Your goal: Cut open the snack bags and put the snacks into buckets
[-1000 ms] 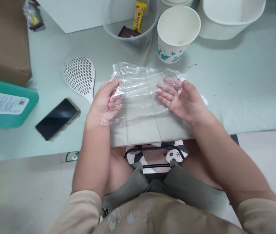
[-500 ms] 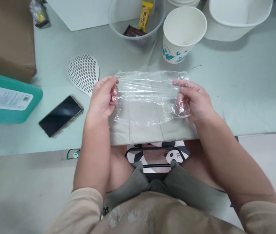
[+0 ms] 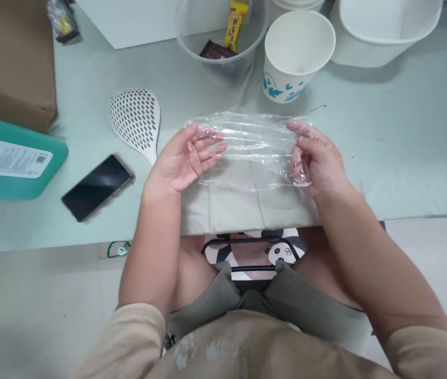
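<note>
A crinkled, see-through plastic bag is stretched between my two hands just above the near edge of the table. My left hand has its fingers extended behind the bag's left part, and its thumb lies at the upper left corner, keeping hold there. At the opposite end, the curled fingers and thumb of my right hand grip the bag's right edge. A white skimmer with a perforated head lies beside my left hand, which hides its handle. Left of that wrist is a dark-screened phone.
A paper cup, a clear tub with wrapped snacks, and a white container stand beyond the bag. To the left are a green bottle and a cardboard box. Another wrapped snack lies near the box.
My left hand's fingers have uncurled and slid rightward behind the plastic bag. The bag's lower left part has shifted right. My right hand has moved only slightly.
</note>
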Demonstrator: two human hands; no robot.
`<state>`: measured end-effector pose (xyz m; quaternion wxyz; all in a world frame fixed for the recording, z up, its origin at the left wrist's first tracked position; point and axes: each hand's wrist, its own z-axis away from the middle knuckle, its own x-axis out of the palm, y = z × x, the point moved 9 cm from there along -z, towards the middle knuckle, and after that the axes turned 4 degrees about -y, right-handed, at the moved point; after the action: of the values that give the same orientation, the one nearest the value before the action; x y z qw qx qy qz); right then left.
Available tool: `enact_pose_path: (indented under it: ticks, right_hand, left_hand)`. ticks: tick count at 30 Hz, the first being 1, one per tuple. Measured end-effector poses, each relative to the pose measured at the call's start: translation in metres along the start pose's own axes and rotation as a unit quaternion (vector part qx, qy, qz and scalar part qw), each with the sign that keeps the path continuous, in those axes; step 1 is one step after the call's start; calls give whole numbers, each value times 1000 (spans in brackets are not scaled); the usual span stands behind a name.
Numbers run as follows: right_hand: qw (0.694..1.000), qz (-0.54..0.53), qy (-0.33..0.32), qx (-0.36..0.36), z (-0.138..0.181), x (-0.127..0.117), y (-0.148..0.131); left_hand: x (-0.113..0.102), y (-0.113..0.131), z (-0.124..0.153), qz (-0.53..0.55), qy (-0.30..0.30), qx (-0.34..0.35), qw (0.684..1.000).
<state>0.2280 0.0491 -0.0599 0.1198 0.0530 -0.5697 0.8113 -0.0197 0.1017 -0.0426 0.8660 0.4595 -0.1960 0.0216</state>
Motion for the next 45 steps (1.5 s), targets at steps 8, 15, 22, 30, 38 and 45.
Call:
enact_pose_path:
  ticks: [8,15,22,30,38,45]
  right_hand:
    - [999,22,13,-26,1,-6,-7]
    - [998,37,0,-57,7,1,-18]
    - [994,21,45,-99,6,-6,-24]
    - [995,43,25,-86,9,-4,-20]
    - [991,93,-63,-68,11,9,-15]
    - [989,77,-97,-75,10,12,-12]
  left_hand:
    - [-11,8,4,-135,20,13,991]
    - [-13,17,11,-117,31,49,991]
    - [-11,14,9,-112,-20,54,992]
    - [-6,16,10,-121,-34,71,989]
    - [-7,14,7,-186,1,49,981]
    - [-1,10,12,-167,-99,46,980]
